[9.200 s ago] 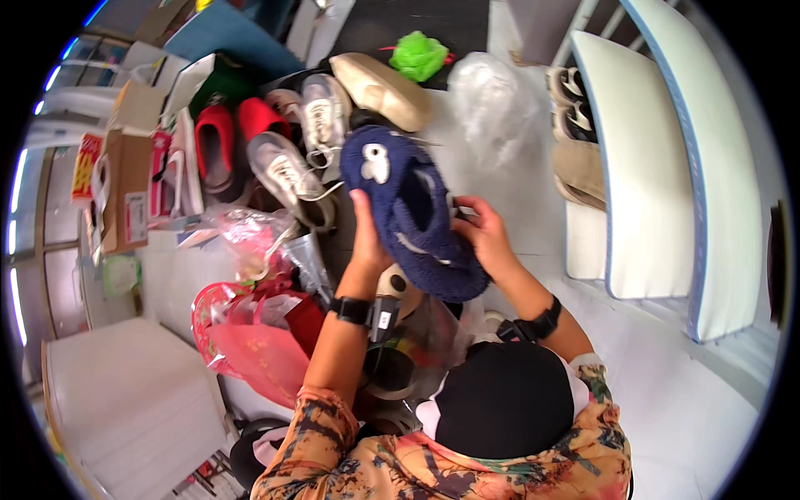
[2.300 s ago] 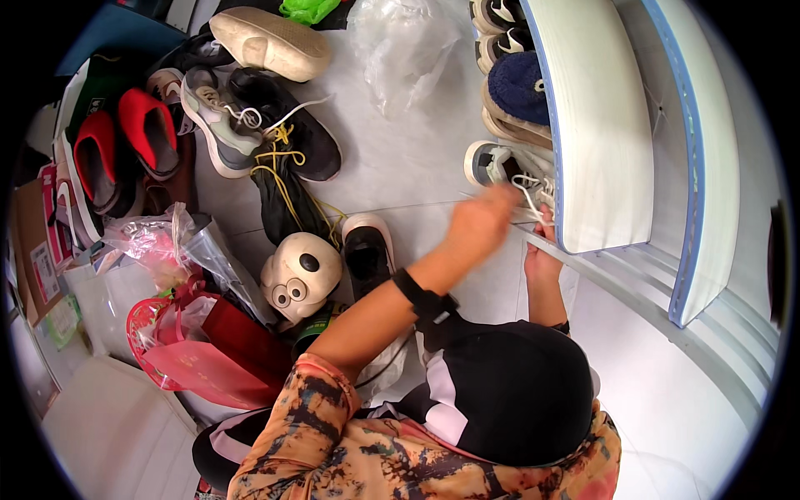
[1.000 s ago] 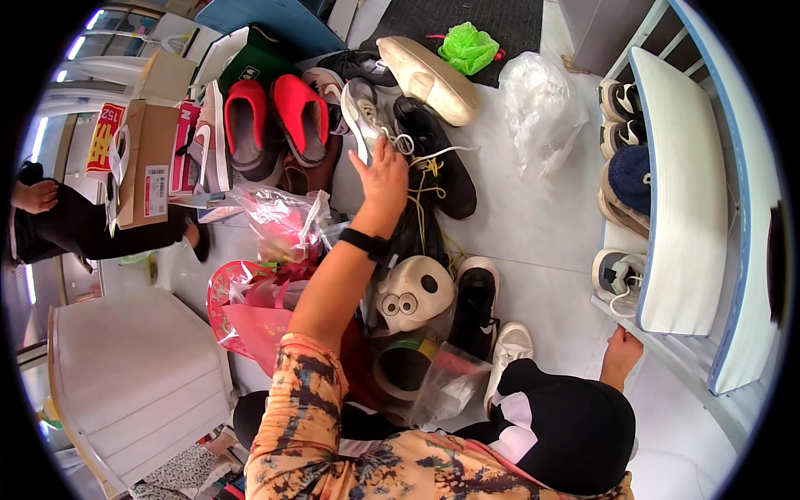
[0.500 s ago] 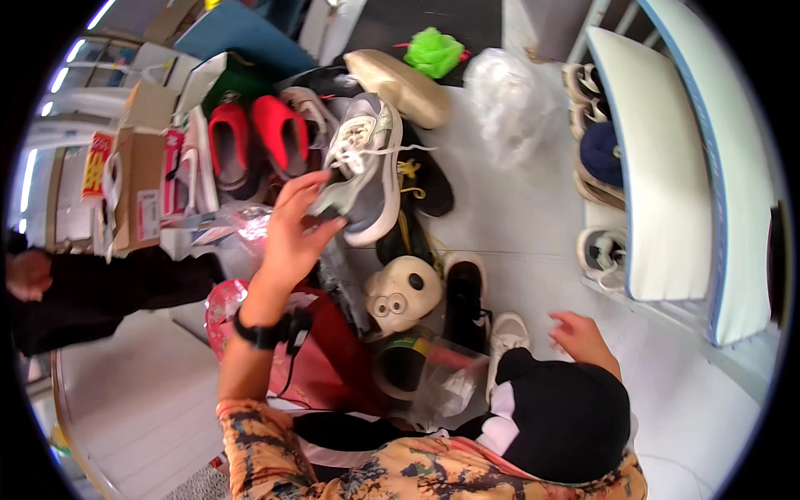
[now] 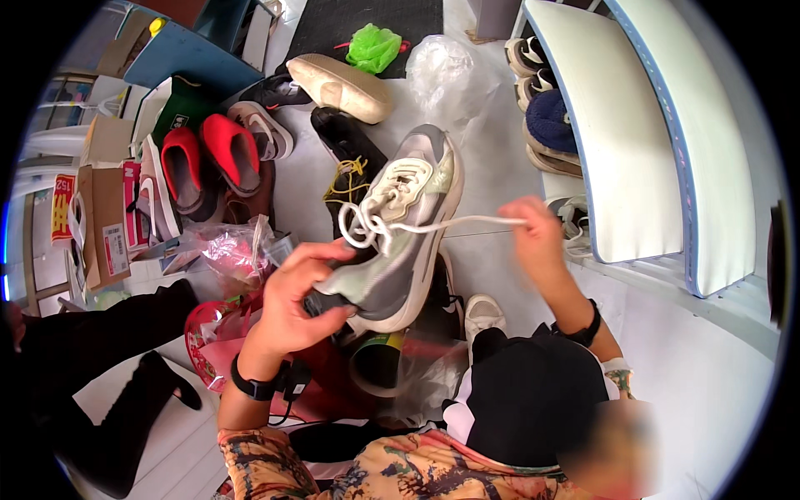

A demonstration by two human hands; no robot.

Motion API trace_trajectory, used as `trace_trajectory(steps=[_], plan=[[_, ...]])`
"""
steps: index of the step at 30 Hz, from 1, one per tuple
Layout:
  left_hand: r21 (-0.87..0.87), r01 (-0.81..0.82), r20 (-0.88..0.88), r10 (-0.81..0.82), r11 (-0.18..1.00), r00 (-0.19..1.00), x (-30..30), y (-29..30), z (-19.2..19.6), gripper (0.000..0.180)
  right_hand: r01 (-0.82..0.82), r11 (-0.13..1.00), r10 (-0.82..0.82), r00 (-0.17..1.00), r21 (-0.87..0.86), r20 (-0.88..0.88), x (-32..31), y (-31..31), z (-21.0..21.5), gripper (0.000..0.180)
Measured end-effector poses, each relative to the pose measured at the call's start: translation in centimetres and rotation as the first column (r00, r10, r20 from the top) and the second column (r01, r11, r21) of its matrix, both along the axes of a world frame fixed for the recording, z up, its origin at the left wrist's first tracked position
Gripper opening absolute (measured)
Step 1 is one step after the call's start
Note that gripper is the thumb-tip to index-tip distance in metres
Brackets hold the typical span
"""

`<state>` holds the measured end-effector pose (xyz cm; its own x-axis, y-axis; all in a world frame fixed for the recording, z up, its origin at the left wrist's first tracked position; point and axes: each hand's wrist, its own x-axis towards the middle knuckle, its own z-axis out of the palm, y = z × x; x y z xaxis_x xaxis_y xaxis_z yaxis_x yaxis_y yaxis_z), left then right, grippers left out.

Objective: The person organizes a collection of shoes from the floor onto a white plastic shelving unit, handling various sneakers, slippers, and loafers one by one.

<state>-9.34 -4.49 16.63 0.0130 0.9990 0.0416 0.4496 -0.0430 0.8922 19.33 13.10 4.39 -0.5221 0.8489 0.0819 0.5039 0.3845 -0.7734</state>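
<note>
A grey sneaker (image 5: 408,225) with cream laces is held up in front of me, toe pointing away. My left hand (image 5: 302,293) grips it by the heel, thumb and fingers on either side of the collar. From its loosely looped lacing, one white shoelace (image 5: 467,220) stretches out to the right. The end of that lace is pinched in my right hand (image 5: 536,237), whose fingers are a little blurred. Behind the sneaker, a black shoe with yellow laces (image 5: 348,162) lies on the floor.
Red slippers (image 5: 229,154) and other shoes stand at the left, beside a cardboard box (image 5: 104,221). A pale shoe (image 5: 342,87), a green mesh puff (image 5: 373,48) and a clear plastic bag (image 5: 450,75) lie farther off. White shoe racks (image 5: 604,125) line the right. Someone's dark-clothed leg (image 5: 125,417) is at lower left.
The sneaker has come closer to me and to the right in my left hand. My right hand, empty before, has risen and taken hold of the shoelace, which is now drawn out.
</note>
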Motion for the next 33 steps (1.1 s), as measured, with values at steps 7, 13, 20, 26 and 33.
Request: trace_trajectory(steps=[7, 13, 20, 26, 33], plan=[[-0.007, 0.223, -0.103, -0.222, 0.975, 0.970, 1.7, 0.8, -0.1, 0.028, -0.467, 0.873, 0.384, 0.834, -0.139, -0.396, -5.2, -0.8, 2.8, 0.071], [-0.156, 0.105, 0.409, -0.032, 0.982, 0.912, -0.8, 1.5, -1.4, 0.036, -0.787, 0.617, 0.786, 0.615, 0.021, -0.062, -3.6, -1.9, 5.2, 0.083], [-0.324, 0.036, 0.736, 0.228, 0.946, 0.637, 3.0, 6.8, -7.7, 0.072, -0.382, 0.722, 0.126, 0.893, -0.577, -0.433, -0.1, -3.2, 1.2, 0.051], [-0.535, 0.305, 0.720, 0.236, 0.788, 0.652, 10.9, 6.3, -12.3, 0.094, -0.353, 0.268, -0.545, 0.712, -0.896, -0.444, 2.2, -3.8, -0.9, 0.048], [-0.478, 0.444, 0.847, 0.264, 0.758, 0.461, 12.9, 8.1, -13.5, 0.073, -0.375, 0.094, -0.689, 0.644, -0.922, -0.332, 5.7, -4.3, -1.8, 0.053]])
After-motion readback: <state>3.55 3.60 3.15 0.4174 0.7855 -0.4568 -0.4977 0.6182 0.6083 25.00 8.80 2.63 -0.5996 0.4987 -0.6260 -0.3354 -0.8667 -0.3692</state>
